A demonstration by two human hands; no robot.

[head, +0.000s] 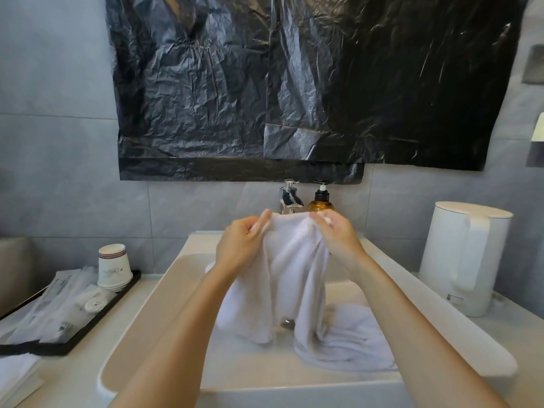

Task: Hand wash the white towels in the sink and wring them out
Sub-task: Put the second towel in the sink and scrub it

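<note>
Black plastic sheeting taped across the wall. Below, a deep white sink. Held up over its basin, white towel, lower end trailing to the bottom. More crumpled white cloth heaped on the basin floor, right side. White kettle on the right counter. Left hand and right hand pinching the towel's top edge, fingers curled into the cloth, just before the faucet.

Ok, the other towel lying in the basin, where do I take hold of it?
Pinch the raised folds of the lying towel near its right side, coming down from above: the held towel hangs over its left part, and the sink walls likely block a side approach.
</note>
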